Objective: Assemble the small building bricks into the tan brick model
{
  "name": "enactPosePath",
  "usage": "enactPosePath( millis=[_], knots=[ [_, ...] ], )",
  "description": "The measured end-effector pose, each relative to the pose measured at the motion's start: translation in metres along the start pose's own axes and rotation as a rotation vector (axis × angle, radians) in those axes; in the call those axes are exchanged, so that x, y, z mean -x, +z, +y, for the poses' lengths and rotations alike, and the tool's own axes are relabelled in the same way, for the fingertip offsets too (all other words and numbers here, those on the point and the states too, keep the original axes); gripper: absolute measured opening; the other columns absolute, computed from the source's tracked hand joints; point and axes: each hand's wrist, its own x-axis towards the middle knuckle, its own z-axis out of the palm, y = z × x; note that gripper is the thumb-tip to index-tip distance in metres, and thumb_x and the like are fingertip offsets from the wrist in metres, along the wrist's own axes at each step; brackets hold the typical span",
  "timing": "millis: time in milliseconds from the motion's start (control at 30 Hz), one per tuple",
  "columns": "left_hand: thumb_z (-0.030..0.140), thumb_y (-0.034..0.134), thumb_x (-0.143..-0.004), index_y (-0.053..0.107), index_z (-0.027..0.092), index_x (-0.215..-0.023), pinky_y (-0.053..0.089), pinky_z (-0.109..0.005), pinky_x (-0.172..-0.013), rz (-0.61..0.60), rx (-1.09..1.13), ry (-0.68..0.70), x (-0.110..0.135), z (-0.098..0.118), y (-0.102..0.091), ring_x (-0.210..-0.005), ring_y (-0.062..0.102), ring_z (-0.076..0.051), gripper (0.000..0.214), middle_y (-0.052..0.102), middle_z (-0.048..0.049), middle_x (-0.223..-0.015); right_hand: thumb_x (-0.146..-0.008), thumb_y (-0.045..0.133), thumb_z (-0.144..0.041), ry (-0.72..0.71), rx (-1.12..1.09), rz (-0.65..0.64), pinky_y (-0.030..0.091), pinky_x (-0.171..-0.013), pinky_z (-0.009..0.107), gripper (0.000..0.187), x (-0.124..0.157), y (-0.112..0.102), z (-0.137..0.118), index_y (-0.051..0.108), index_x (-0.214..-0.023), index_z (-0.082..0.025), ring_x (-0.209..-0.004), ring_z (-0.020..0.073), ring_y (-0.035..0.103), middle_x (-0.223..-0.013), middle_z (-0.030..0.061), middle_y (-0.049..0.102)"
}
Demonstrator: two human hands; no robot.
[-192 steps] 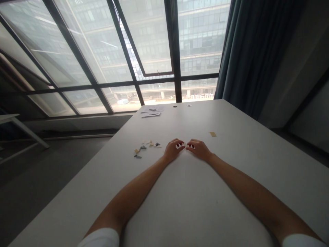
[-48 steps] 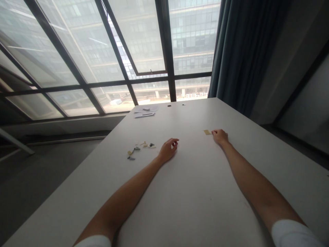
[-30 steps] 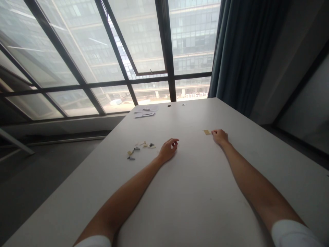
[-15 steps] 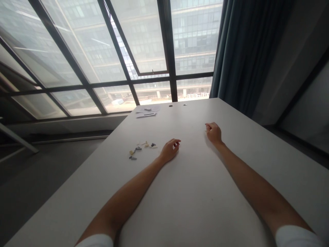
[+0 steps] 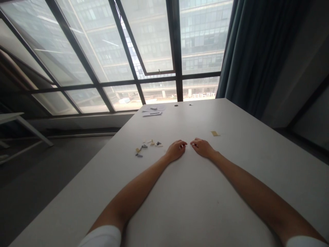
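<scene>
My left hand (image 5: 176, 151) rests on the white table (image 5: 169, 195) with its fingers curled and the thumb close to the forefinger. Just right of it, my right hand (image 5: 202, 148) is bent in a pinch. A narrow gap separates the two sets of fingertips. Anything between either hand's fingers is too small to make out. Several small grey pieces (image 5: 139, 155) and cream pieces (image 5: 153, 143) lie scattered left of my left hand. Beyond my right hand a flat tan piece (image 5: 214, 133) lies by itself.
Papers (image 5: 152, 114) lie at the table's far left corner, and a dark round spot (image 5: 176, 105) shows near the far edge. Large windows (image 5: 154, 37) stand behind the table. A blue curtain (image 5: 254, 58) hangs at right; another white table (image 5: 28, 123) stands at left.
My right hand has moved left and nearer, up to my left hand, uncovering the tan piece. My left hand stays about where it was on the table; the view has shifted slightly.
</scene>
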Motion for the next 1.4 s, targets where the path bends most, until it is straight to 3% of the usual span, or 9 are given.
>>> enactPosePath(
  millis=[267,1400],
  knots=[
    [0.021,0.054,-0.091,0.073,0.021,-0.107,0.05,-0.03,-0.088,-0.052,-0.086,-0.004,0.0003,0.0035,-0.0013,-0.089,0.062,-0.017,0.025,0.069,-0.0044,-0.097,-0.1,0.053,-0.026,0.022,0.032,-0.048,0.043,-0.08,0.024,0.024,0.002,-0.0023,-0.0017,0.075,-0.111,-0.024,-0.089,0.017,0.065,-0.104,0.0039,0.068],
    [0.022,0.054,-0.091,0.073,0.022,-0.106,0.05,-0.03,-0.088,-0.065,-0.088,0.004,-0.0001,0.0034,-0.0016,-0.088,0.061,-0.017,0.025,0.068,-0.0041,-0.095,-0.099,0.053,-0.026,0.027,0.016,-0.031,0.042,-0.079,0.024,0.024,0.002,0.0008,0.0021,0.075,-0.11,-0.025,-0.089,0.0167,0.064,-0.103,0.0037,0.069]
  ],
)
